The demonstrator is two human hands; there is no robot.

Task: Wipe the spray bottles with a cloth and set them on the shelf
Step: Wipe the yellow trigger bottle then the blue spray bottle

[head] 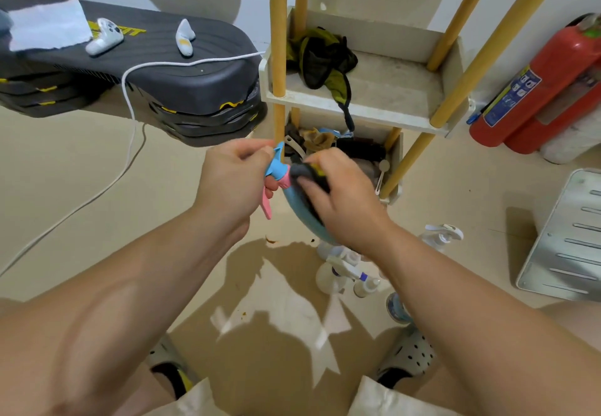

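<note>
Blue spray bottle (294,207) w/ pink trigger is held off the floor between both hands, in front of the shelf's bottom tier. Left hand (234,175) grips the nozzle head, fingers curled round it, trigger poking down below the fist. Right hand (344,194) clutches a dark grey cloth (309,172) (bit of yellow edge showing), pressed vs the bottle's body. Shelf (357,107), cream trays on yellow poles, has crumpled olive-black fabric (325,58) on its mid tier. Several white spray bottles (344,269) stand on the tan floor (97,188) under the right forearm. Red fire extinguishers (536,90) sit by the wall, far right
</note>
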